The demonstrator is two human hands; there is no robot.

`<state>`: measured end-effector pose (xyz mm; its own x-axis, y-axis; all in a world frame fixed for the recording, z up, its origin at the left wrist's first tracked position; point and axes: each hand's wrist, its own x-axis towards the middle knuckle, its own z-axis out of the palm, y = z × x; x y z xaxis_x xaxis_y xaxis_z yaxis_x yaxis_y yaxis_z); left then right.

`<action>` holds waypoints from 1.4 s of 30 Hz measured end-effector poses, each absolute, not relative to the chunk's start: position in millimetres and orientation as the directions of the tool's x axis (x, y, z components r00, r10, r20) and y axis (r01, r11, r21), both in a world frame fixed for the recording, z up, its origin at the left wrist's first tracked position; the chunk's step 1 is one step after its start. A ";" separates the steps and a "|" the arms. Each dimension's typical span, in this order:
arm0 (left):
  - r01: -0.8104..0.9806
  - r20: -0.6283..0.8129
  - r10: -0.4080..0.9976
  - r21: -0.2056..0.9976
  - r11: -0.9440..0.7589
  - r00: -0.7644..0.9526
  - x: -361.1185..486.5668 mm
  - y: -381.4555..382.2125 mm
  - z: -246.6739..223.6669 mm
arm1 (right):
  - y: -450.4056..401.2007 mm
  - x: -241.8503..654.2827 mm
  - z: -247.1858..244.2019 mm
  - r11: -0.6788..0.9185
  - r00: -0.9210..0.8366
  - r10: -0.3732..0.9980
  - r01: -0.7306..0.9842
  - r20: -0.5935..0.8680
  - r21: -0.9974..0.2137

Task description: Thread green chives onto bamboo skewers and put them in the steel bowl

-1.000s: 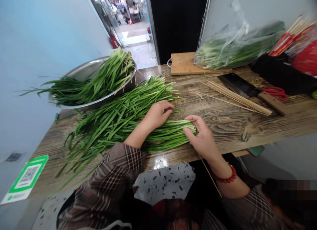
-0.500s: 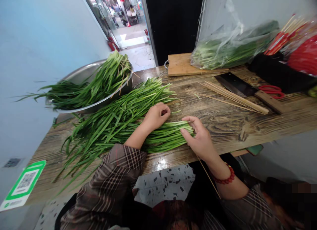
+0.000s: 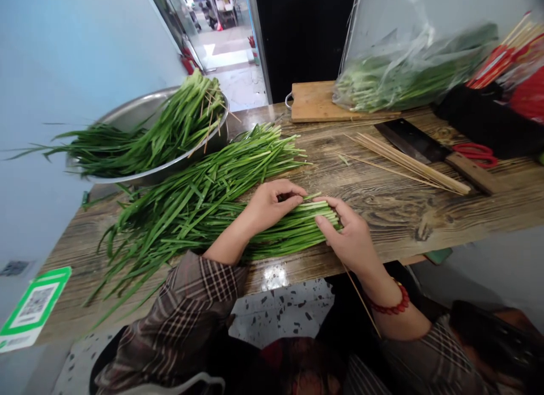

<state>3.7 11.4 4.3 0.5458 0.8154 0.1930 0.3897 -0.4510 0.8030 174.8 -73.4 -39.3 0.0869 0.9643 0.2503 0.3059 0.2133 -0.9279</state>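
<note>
My right hand (image 3: 352,233) curls around the pale cut ends of a bunch of garlic chives (image 3: 293,230) lying along the front of the wooden table. A thin bamboo skewer (image 3: 361,301) sticks out below that palm, pointing down past the table edge. Just above the bunch, my left hand (image 3: 276,205) is closed in a pinch, a short chive stem (image 3: 313,196) showing at its fingertips. Behind it spreads a loose pile of garlic chives (image 3: 238,162), leaves trailing to the left.
A metal basin (image 3: 127,109) at the back left holds skewered chive bundles. Several bamboo skewers (image 3: 408,162) lie beside a cleaver (image 3: 416,143) and red-handled scissors (image 3: 476,152). Bagged greens (image 3: 395,80) rest on a cutting board (image 3: 312,103). A QR-code sign (image 3: 36,307) stands front left.
My left hand has moved right, up to the fingers of my right hand, and pinches a loose stem. The right hand still holds the bunch's ends. The view has shifted slightly.
</note>
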 end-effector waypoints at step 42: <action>0.370 0.231 0.801 0.793 -0.484 0.552 3.4 8.8 2.9 | -74.6 174.2 -41.8 0.176 0.096 0.973 0.271 0.208 -0.946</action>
